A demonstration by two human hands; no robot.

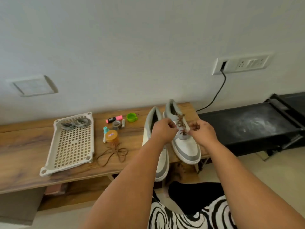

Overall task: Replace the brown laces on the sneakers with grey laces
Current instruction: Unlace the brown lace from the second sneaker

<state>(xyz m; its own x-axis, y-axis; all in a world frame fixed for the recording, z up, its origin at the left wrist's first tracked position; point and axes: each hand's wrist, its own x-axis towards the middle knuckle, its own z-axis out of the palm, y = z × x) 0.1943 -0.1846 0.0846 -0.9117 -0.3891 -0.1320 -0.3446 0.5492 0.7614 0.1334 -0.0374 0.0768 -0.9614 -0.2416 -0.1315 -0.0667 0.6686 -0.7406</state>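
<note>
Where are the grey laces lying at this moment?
The grey laces lie coiled at the far end of the cream lattice tray, on the left part of the wooden bench.

The wooden bench (29, 142) carries a slotted tray (72, 146), two sneakers (184, 142), a loose brown lace (115, 152) and small items.

I see a home room: a low wooden bench (33, 138) against a painted wall, with a switchboard (241, 63) above it.

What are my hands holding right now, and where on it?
Both hands, left and right, pinch the brown lace still threaded in the right-side sneaker, one on each side of its eyelets.
</note>
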